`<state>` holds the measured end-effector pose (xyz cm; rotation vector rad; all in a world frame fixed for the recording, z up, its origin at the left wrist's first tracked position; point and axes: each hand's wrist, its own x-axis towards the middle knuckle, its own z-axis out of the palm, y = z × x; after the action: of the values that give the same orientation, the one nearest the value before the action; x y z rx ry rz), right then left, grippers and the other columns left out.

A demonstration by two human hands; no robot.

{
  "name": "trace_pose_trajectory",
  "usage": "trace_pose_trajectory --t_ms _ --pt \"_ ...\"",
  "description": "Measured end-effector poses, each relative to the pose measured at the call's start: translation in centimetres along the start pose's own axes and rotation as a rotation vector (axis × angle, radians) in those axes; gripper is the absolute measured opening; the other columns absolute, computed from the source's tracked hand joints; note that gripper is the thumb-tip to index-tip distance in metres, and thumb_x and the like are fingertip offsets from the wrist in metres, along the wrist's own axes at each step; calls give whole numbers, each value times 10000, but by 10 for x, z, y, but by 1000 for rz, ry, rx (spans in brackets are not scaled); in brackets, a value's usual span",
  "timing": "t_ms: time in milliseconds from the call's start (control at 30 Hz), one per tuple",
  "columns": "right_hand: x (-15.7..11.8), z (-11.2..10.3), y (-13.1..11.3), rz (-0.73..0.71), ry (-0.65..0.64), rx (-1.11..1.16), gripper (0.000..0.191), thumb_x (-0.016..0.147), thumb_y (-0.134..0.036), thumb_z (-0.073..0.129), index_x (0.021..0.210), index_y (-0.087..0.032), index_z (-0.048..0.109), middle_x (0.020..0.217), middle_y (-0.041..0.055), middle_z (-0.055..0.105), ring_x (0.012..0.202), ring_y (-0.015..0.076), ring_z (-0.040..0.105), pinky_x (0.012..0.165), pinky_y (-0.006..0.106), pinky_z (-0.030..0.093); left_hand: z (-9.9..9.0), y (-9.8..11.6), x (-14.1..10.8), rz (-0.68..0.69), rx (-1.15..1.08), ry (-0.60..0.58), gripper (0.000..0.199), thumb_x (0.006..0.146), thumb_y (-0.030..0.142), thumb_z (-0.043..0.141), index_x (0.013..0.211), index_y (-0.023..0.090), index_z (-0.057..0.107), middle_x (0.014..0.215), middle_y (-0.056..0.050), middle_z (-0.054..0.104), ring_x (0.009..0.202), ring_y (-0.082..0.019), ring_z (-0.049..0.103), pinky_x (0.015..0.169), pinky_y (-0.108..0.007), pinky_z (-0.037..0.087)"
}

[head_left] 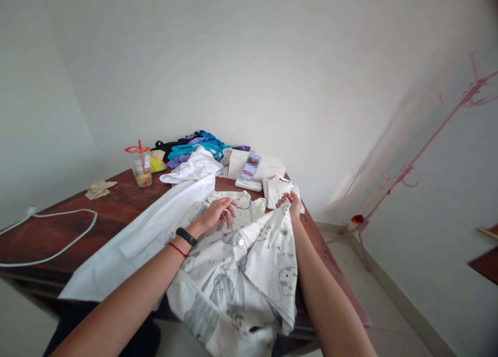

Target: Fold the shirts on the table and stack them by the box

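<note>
A white button-up shirt (252,263) with grey cartoon cat prints lies on the near part of the table. Its collar points away from me, and its lower end hangs over the front edge. My right hand (292,203) is closed on the shirt's right side and pulls that fabric up into a fold. Above the left half, near the collar, my left hand (218,213) has its fingers loosely bent and apart, with nothing in them. Whether it touches the cloth I cannot tell. A plain white garment (128,253) stretches along the shirt's left side, partly hidden by my left forearm.
On the brown wooden table (112,206) stand a plastic cup with a straw (142,167) and a white box (268,165). Behind are heaped clothes (198,147). A folded white garment (278,188) lies beyond my right hand. A white cable (78,248) curves at left; a pink coat rack (412,162) stands right.
</note>
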<state>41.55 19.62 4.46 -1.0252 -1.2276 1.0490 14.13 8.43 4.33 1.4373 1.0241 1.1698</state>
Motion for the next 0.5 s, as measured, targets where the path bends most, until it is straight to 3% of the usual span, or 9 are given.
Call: trace_pose_trajectory --t_ms 100,167,233,300,367,433,500 --pt "3 10 17 75 -31 -88 533 865 -738 318 720 -252 482 447 -75 307 421 165 419 472 292 430 8 23 -25 -70 160 -187 505 936 628 499 1126 190 665 920 -89 745 658 -186 705 531 -253 489" --pt "5 15 27 132 -52 -180 500 885 -658 369 744 -216 557 469 -35 431 477 179 513 522 292 462 13 38 -50 -36 391 -318 413 932 544 572 1184 242 696 1081 -87 753 885 -224 723 734 -304 555" --pt "7 16 35 182 -71 -292 423 869 -561 484 724 -184 609 521 10 549 558 181 583 575 273 468 18 47 -77 16 621 -396 479 855 472 705 1302 305 661 1289 -65 697 1133 -266 667 959 -356 519" --pt "9 16 41 212 -88 -411 335 818 -464 606 666 -167 632 587 48 630 647 184 623 615 255 451 22 50 -101 30 789 -380 627 790 396 775 1387 336 594 1432 -57 603 1284 -292 577 1081 -386 446" --pt "8 16 43 219 -110 -514 295 772 -419 687 629 -165 641 646 70 672 716 194 640 635 253 428 28 46 -120 35 889 -310 489 831 296 707 1313 327 629 1359 -57 637 1242 -277 595 1068 -381 452" --pt "5 17 43 218 -146 -592 313 742 -456 741 646 -170 656 663 71 681 728 205 645 631 263 413 34 40 -135 47 937 -254 312 867 181 575 1136 303 676 1162 -51 692 1092 -246 648 976 -357 496" --pt "2 18 40 219 -201 -652 376 715 -536 769 673 -177 670 638 62 668 678 209 639 609 275 405 39 36 -146 52 953 -236 284 850 117 513 1020 286 665 1044 -42 688 998 -230 658 906 -336 515"
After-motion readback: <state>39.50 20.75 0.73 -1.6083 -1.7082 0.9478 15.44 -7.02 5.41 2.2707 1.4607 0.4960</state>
